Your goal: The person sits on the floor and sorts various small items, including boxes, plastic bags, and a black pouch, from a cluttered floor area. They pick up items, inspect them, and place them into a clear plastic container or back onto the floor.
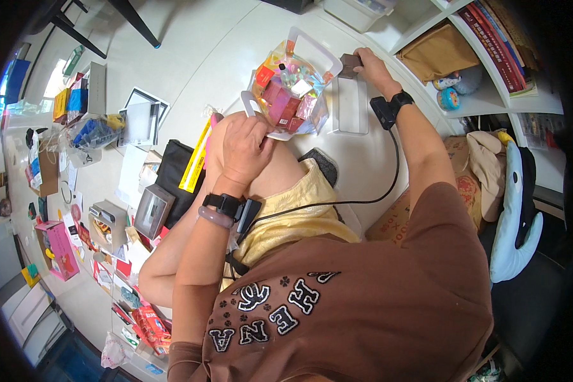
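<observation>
My left hand rests over my raised knee, its fingers curled on the white handle of an iridescent clear plastic bag. Inside the bag are several small pink and red boxes, a dark-capped bottle and a white box. The bag's other white handle stands out at its far side. Beyond the bag, my right hand grips a small grey-brown box at the far end of a clear plastic tray on the floor. The box's underside is hidden.
White shelves with books stand at the right, above a brown carton. A black cable runs between my wrist devices. Left of my leg lie a black pouch, a grey box and scattered papers. Black furniture legs stand far left.
</observation>
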A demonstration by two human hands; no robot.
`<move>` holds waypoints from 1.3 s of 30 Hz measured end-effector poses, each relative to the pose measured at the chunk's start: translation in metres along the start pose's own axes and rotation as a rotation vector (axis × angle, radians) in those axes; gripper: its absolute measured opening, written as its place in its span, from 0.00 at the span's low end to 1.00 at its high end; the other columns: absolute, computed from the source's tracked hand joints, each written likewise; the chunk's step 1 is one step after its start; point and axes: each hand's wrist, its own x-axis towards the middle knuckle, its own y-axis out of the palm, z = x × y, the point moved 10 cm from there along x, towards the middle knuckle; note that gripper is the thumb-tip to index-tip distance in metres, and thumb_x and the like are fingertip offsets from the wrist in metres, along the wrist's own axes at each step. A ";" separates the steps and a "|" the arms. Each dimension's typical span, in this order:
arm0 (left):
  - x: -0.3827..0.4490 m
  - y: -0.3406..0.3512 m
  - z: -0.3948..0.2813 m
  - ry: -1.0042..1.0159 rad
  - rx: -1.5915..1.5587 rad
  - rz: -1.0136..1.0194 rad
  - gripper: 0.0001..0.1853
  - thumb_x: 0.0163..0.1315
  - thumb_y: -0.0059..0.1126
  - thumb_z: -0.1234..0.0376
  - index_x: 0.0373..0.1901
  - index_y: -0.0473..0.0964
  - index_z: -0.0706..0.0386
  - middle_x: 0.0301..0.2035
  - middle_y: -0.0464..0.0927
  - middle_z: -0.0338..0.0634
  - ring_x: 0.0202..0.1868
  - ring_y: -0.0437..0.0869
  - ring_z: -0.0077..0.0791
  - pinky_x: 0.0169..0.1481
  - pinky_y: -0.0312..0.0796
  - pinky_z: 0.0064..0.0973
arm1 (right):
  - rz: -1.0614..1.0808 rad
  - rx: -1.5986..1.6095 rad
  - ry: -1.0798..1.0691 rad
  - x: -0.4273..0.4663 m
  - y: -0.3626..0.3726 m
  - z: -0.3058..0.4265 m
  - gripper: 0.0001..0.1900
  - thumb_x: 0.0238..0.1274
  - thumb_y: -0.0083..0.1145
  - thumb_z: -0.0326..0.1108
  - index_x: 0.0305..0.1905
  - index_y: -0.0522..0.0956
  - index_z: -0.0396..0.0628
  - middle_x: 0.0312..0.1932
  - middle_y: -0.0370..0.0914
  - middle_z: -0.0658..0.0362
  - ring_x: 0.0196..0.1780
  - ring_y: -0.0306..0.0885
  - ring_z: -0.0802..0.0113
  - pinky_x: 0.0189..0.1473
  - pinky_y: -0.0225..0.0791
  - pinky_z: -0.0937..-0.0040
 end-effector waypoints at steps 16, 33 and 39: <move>-0.004 0.001 0.002 0.022 -0.043 -0.031 0.10 0.44 0.66 0.74 0.29 0.74 0.59 0.32 0.76 0.45 0.38 0.77 0.45 0.45 0.70 0.39 | -0.030 0.008 -0.487 -0.007 -0.059 0.272 0.18 0.60 0.62 0.43 0.47 0.82 0.39 0.42 0.84 0.48 0.42 0.84 0.52 0.48 0.76 0.60; -0.007 -0.001 0.005 -0.009 -0.005 -0.024 0.10 0.46 0.65 0.73 0.30 0.75 0.58 0.32 0.77 0.44 0.40 0.78 0.45 0.49 0.71 0.38 | -0.248 0.218 -0.282 -0.037 -0.127 0.234 0.30 0.53 0.69 0.53 0.54 0.79 0.41 0.43 0.81 0.55 0.45 0.82 0.63 0.47 0.77 0.67; -0.005 -0.001 0.003 -0.001 -0.018 -0.034 0.09 0.45 0.65 0.74 0.29 0.75 0.59 0.31 0.77 0.43 0.39 0.78 0.45 0.48 0.70 0.38 | -0.291 0.706 -0.054 -0.103 -0.206 0.154 0.23 0.62 0.68 0.34 0.61 0.75 0.44 0.43 0.77 0.65 0.46 0.76 0.78 0.48 0.72 0.77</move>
